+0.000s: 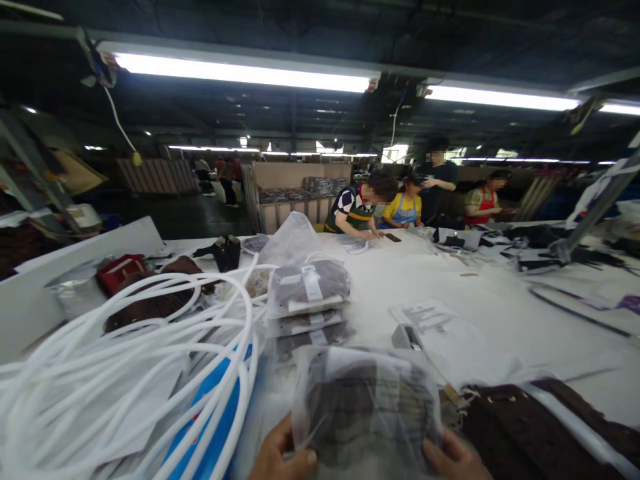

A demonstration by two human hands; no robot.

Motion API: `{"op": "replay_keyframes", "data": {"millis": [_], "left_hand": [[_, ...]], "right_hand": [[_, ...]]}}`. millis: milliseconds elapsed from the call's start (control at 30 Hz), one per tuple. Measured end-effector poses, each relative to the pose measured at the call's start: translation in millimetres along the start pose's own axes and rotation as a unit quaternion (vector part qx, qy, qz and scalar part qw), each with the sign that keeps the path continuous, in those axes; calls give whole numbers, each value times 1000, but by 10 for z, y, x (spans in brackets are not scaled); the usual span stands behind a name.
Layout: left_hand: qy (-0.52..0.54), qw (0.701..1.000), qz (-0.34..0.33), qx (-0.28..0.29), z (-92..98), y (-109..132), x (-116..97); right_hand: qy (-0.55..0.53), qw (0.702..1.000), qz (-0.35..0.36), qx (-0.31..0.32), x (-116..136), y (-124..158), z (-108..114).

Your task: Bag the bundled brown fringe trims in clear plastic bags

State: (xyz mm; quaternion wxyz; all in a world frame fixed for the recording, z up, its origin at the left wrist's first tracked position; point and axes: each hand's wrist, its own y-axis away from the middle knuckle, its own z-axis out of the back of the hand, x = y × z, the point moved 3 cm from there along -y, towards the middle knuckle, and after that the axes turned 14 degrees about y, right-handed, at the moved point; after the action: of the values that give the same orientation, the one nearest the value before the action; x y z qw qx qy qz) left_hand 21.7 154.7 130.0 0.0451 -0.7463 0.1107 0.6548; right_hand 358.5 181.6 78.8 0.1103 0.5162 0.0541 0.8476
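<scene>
Overhead, fluorescent tubes (245,73) glow; at the cluttered white surface (450,287), the left hand (284,455) and right hand (454,456) grip a plastic-bagged garment (367,407).

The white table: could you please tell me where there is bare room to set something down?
A broad bare patch of the table lies right of the stacked bags, behind the flat plastic sheet. White tubing crowds the left, and brown fabric the near right, beside the held bag.
</scene>
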Motion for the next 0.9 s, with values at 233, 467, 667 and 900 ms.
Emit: {"op": "replay_keyframes", "data": {"millis": [233, 467, 667, 900], "left_hand": [[-307, 883, -322, -150, 595, -674, -1766], [-597, 728, -275, -194, 1187, -1707, -1766], [-672, 706, -137, -176, 1435, -1869, -1084], [-542, 734, -335, -235, 708, -1245, -1501]], "right_hand": [[35, 930, 355, -89, 2187, -880, 432], [303, 800, 497, -148, 2498, -2010, -170], [360, 814, 454, -41, 1954, -2347, -579], [202, 876, 415, -139, 1760, -1950, -427]]}}
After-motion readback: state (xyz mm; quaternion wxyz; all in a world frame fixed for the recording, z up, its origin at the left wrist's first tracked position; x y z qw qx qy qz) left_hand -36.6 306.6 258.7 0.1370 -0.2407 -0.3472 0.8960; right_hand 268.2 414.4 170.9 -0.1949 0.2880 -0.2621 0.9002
